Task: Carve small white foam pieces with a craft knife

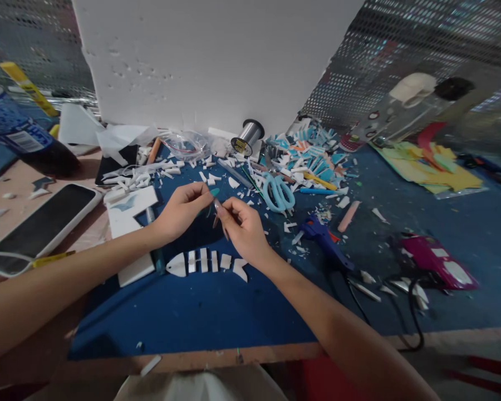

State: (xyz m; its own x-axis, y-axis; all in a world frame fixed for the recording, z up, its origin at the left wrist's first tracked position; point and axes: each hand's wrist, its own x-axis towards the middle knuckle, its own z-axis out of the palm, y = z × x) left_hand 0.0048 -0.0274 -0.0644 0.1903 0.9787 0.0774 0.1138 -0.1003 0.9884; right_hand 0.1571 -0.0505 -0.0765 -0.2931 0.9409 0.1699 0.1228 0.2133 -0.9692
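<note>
The white fish lies in a row of separate pieces on the blue-topped desk [217, 320], just below the hands: a rounded head [177, 265] with a small dark eye, three narrow strips [204, 260], a squarish block and a forked tail [240, 269]. Above it the left hand [187, 205] and right hand [242, 224] nearly meet, fingertips pinched narrow; what they hold is too small to tell (a teal tip shows at the left, nail or scrap, I can't say). The bottle [20, 131] has a blue label with a barcode, its lettering unreadable; the wire spool [247, 137] carries an illegible yellow label. Pale blue scissors [278, 192], a blue glue gun [325, 243] and heaped offcuts [307, 156] crowd around.
</note>
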